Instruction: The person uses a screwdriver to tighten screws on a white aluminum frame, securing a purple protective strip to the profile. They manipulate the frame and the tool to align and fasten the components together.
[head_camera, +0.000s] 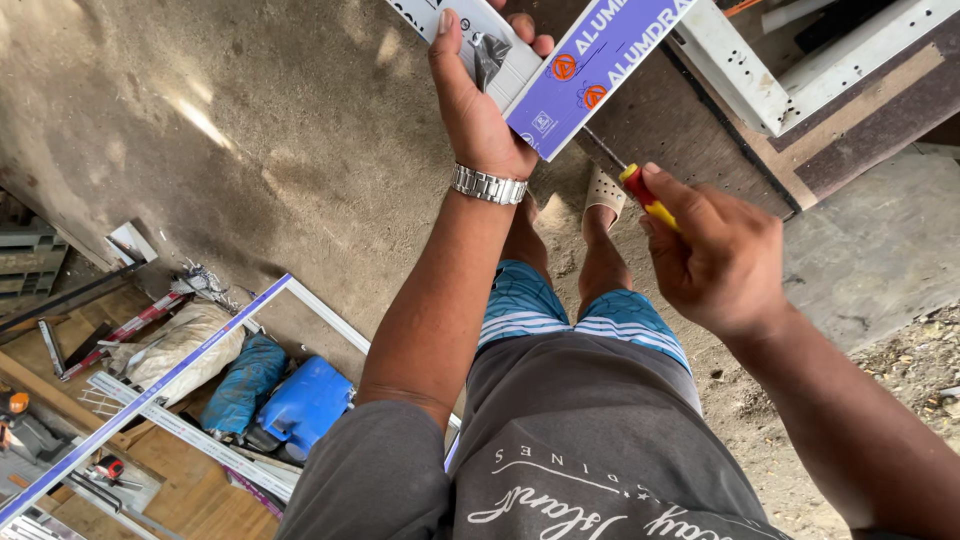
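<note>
My left hand (482, 100) grips a long white aluminium profile (560, 60) wrapped in purple-blue protective film, holding it up near the top centre, thumb along its edge. A small dark plastic bag sits under my fingers against the profile. My right hand (715, 255) is closed around a screwdriver with a red and yellow handle (642, 195); its thin shaft points up toward the underside of the profile. A metal watch (488, 185) is on my left wrist. Below are my grey shirt, blue striped shorts and a sandalled foot (603, 190).
A wooden bench with white profile pieces (800, 70) stands at the top right. On the left lie a long film-covered profile (140, 400), a blue container (305, 400), sacks, wooden boards and hand tools. The floor is bare concrete (250, 130).
</note>
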